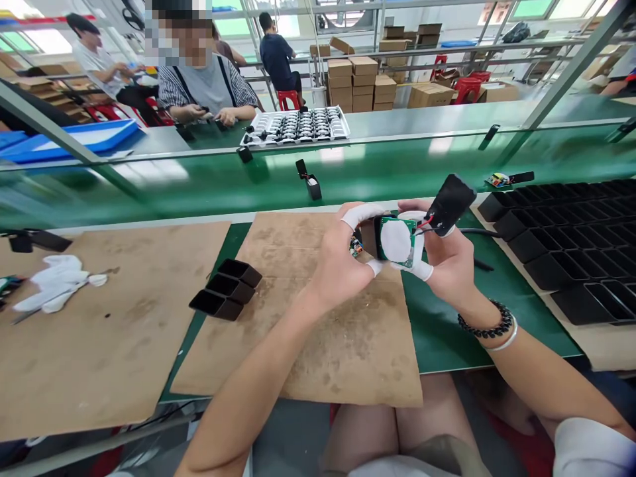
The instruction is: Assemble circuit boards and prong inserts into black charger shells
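My left hand (338, 255), with white finger covers, is closed around a small dark rectangular case (369, 238). A green circuit board (411, 244) with a round white pad (396, 240) is at the case's right end; I cannot tell how far it sits inside. My right hand (452, 262), also in white finger covers, grips the board from the right. Red and black wires (425, 223) link the board to a flat black cover (451, 202) that sticks up over my right fingers. A small part with colourful components (356, 245) shows by my left palm.
Several black cases (226, 288) stand on the cardboard (318, 358) at left. Rows of black cases (561, 245) fill the right side. A green conveyor (199, 182) carries scattered units beyond. Opposite, a person (206, 89) works beside a white tray (298, 126). White gloves (52, 281) lie far left.
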A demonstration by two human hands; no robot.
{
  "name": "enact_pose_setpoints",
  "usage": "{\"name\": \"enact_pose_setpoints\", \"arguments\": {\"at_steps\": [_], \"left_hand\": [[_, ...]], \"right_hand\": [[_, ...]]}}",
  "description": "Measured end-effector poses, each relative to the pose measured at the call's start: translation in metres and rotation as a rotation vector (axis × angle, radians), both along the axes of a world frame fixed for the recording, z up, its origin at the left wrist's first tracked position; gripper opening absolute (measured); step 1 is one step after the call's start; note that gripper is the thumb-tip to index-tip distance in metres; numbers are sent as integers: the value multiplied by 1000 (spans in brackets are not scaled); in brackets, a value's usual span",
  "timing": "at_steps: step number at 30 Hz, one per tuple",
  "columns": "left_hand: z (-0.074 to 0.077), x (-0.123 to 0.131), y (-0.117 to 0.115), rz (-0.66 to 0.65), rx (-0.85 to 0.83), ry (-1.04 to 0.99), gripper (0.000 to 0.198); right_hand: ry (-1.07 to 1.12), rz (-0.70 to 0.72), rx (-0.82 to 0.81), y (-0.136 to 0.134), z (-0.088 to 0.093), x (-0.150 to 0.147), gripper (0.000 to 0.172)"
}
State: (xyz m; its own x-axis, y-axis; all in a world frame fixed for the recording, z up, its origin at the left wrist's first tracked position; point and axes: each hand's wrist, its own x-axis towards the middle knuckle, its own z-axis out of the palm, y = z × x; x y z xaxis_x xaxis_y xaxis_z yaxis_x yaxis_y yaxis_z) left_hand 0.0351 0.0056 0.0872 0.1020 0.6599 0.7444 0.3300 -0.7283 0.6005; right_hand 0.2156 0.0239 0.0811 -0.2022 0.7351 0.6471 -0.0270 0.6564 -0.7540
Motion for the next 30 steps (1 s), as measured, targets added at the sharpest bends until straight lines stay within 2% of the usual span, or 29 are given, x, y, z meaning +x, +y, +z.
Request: {"name": "enact_pose_setpoints", "arguments": {"at_steps": [7,12,19,24,30], "left_hand": [[4,-1,-6,22,-38,83,52],[4,-1,-4,1,-31,64,51],[2,-1,-3,-23,4,46,49],[0,-1,-2,-23,-34,48,45],[-3,0,1,-36,-42,23,42]], "right_hand": [[-89,-28,14,-3,2,2,44],[-123,-53,15,-3,0,2,47],[-138,-47,52,-5,0,3,41],[-176,-72,64,-7,3,2,39],[-210,-103,86,-11,12,2,29]]}}
